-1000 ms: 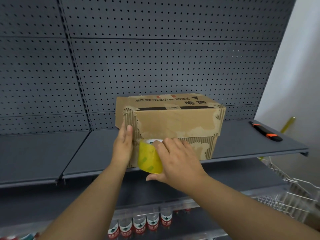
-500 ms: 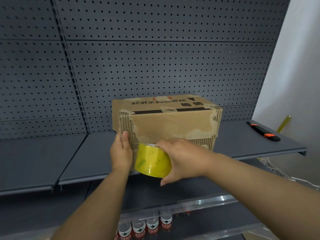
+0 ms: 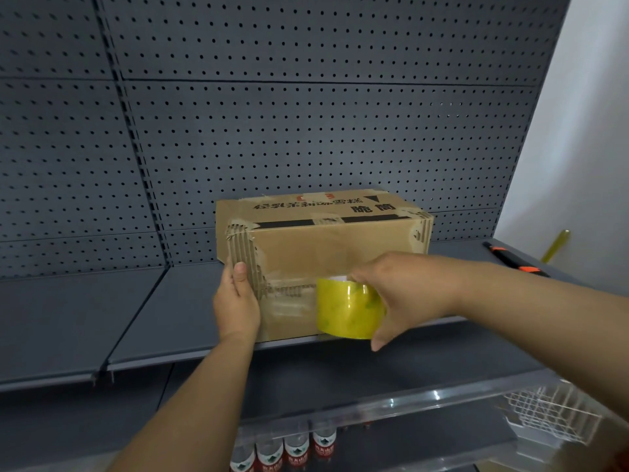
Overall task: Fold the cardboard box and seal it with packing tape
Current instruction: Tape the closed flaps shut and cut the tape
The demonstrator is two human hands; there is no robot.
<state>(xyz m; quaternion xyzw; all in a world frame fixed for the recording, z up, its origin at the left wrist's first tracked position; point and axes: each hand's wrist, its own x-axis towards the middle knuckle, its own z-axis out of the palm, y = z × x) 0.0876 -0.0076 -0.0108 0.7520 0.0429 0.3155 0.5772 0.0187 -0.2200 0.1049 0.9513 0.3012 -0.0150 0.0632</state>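
One closed cardboard box [image 3: 326, 240] sits on the grey shelf [image 3: 163, 318] at its front edge. My left hand [image 3: 238, 301] presses flat, fingers straight, against the box's left front corner. My right hand [image 3: 405, 291] grips one yellow roll of packing tape [image 3: 347, 308] held against the front face. One orange-and-black utility knife [image 3: 514, 260] lies on the shelf well to the right. Below are four bottles [image 3: 296, 451] and one wire basket [image 3: 551, 417].

box [image 3: 320, 247]: I see worn brown cardboard, closed, upright on shelf | tape roll [image 3: 347, 310]: yellow, against box front, low
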